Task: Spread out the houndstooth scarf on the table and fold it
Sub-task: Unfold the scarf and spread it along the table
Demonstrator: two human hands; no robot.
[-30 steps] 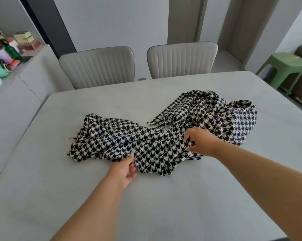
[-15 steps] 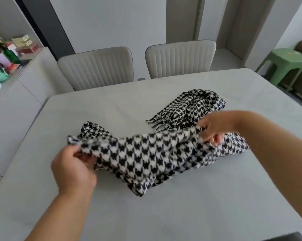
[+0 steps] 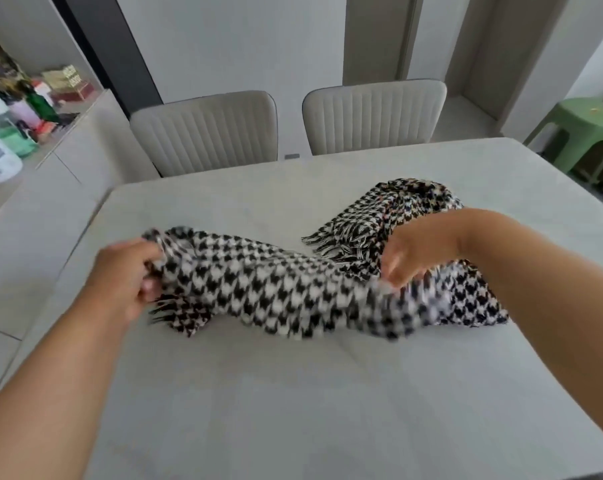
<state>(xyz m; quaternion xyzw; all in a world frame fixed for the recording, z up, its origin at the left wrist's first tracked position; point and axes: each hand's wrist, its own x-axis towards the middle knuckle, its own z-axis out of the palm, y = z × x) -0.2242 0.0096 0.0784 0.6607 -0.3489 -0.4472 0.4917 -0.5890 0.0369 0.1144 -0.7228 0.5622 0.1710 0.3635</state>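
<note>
A black-and-white houndstooth scarf (image 3: 269,285) with fringed ends lies bunched across the middle of the pale table (image 3: 293,393). My left hand (image 3: 127,275) grips the scarf's left end, lifted a little off the table, with fringe hanging below my fingers. My right hand (image 3: 414,251) pinches the scarf's upper edge further right, holding a stretch of cloth taut between both hands. Behind my right hand the rest of the scarf lies heaped, its other fringed end pointing left.
Two beige ribbed chairs (image 3: 206,131) (image 3: 373,116) stand at the table's far edge. A sideboard (image 3: 61,157) with bottles and boxes runs along the left. A green stool (image 3: 584,133) stands at the right.
Both hands took hold of the scarf and lifted it off the table. My left hand slid out to the left end, stretching the cloth between my hands.
</note>
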